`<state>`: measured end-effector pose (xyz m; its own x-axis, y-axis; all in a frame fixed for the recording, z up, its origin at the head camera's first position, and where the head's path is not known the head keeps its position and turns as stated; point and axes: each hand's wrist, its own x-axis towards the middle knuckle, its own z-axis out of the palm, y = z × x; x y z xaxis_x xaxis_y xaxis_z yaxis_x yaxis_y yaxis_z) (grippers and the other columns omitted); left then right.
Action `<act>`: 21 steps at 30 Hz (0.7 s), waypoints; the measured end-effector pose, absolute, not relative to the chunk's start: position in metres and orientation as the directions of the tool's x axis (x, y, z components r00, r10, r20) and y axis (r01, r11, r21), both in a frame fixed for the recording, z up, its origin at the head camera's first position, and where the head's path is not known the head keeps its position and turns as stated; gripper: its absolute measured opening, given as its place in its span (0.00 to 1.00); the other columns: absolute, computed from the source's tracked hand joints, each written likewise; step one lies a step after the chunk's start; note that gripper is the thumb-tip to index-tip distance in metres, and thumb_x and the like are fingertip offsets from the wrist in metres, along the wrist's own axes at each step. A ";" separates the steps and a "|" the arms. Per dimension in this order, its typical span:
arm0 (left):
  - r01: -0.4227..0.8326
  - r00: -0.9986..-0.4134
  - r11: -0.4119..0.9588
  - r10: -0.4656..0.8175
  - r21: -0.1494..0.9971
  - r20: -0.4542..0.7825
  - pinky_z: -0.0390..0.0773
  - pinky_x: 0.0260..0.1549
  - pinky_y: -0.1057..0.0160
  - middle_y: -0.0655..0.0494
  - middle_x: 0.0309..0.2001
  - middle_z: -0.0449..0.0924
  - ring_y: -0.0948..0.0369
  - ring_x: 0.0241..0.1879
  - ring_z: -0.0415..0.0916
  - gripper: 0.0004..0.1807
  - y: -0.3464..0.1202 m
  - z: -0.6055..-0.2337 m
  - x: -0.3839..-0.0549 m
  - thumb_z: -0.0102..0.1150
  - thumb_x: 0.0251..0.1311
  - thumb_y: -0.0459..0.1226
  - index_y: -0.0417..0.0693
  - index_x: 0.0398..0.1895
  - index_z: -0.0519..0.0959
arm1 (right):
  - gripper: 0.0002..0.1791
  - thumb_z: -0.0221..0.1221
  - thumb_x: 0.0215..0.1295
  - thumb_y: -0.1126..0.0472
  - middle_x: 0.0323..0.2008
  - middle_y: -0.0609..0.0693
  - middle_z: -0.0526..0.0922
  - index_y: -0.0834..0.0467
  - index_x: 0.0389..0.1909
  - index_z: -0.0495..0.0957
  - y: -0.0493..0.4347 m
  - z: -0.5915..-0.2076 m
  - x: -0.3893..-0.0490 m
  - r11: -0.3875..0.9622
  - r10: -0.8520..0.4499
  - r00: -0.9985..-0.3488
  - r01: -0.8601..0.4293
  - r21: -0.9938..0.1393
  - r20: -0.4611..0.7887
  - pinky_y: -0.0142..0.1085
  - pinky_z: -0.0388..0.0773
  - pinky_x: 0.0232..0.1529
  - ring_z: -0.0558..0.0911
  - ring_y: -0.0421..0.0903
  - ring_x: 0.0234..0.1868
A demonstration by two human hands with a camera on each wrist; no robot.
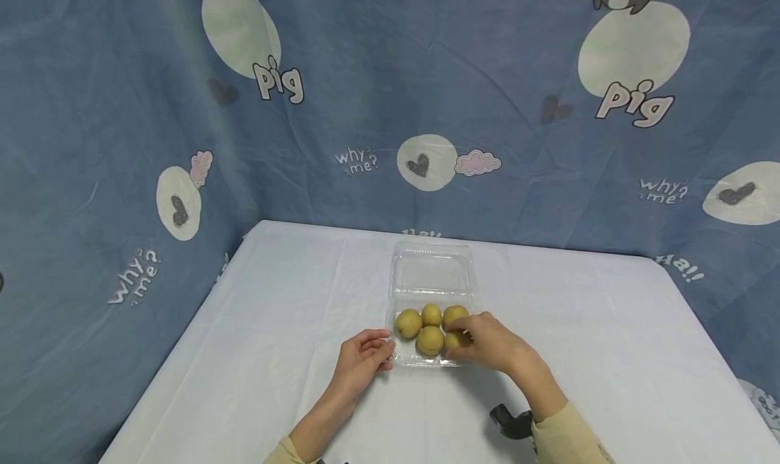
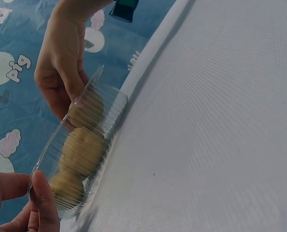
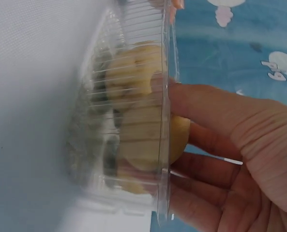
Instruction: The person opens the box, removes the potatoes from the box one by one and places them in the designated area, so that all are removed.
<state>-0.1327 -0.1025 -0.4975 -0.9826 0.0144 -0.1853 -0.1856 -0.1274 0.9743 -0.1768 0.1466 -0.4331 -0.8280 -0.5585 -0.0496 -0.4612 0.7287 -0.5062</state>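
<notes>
A clear plastic clamshell box (image 1: pixel 420 362) lies on the white table with its lid (image 1: pixel 432 271) folded back away from me. Inside sit several round yellow fruits, among them one at the left (image 1: pixel 409 324) and one at front centre (image 1: pixel 430 341); their exact kind is unclear. My left hand (image 1: pixel 364 357) pinches the box's left rim between thumb and fingers, plain in the left wrist view. Reaching in from the right, my right hand (image 1: pixel 496 342) grips the front-right fruit (image 3: pixel 180 137), thumb on one side and fingers on the other. That hand partly hides the fruit.
White cloth covers the table (image 1: pixel 286 301), and a blue patterned curtain (image 1: pixel 341 200) hangs behind and at the left. A black device (image 1: pixel 510 423) sits by my right wrist, beside the beige sleeve (image 1: pixel 569 437).
</notes>
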 end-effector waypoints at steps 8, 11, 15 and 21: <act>-0.193 -0.981 -0.129 0.012 0.973 -0.193 0.84 0.30 0.68 0.51 0.34 0.77 0.62 0.31 0.77 0.20 -0.103 -0.496 -0.132 0.64 0.62 0.32 0.28 0.53 0.74 | 0.24 0.71 0.56 0.56 0.37 0.45 0.82 0.63 0.51 0.81 0.155 -0.439 -0.177 0.636 -0.609 -0.792 -0.517 -0.574 0.039 0.33 0.78 0.36 0.77 0.40 0.35; -0.197 -0.980 -0.125 0.010 0.972 -0.198 0.84 0.30 0.68 0.50 0.34 0.77 0.62 0.32 0.77 0.20 -0.103 -0.495 -0.132 0.64 0.63 0.32 0.28 0.53 0.74 | 0.24 0.70 0.57 0.56 0.41 0.49 0.83 0.64 0.52 0.80 0.157 -0.441 -0.177 0.608 -0.616 -0.786 -0.520 -0.600 0.056 0.37 0.82 0.42 0.81 0.43 0.40; -0.200 -0.980 -0.136 0.010 0.970 -0.200 0.84 0.32 0.68 0.51 0.34 0.77 0.63 0.31 0.77 0.20 -0.103 -0.495 -0.131 0.64 0.62 0.32 0.27 0.53 0.74 | 0.24 0.70 0.58 0.57 0.42 0.50 0.83 0.66 0.52 0.80 0.159 -0.444 -0.177 0.568 -0.618 -0.782 -0.515 -0.642 0.080 0.38 0.84 0.45 0.83 0.46 0.42; -0.196 -0.980 -0.167 0.010 0.966 -0.197 0.85 0.35 0.68 0.51 0.33 0.77 0.63 0.30 0.77 0.20 -0.102 -0.496 -0.132 0.64 0.61 0.29 0.25 0.52 0.74 | 0.24 0.69 0.59 0.56 0.43 0.53 0.84 0.66 0.52 0.79 0.162 -0.448 -0.177 0.518 -0.603 -0.789 -0.499 -0.695 0.117 0.36 0.83 0.46 0.83 0.50 0.44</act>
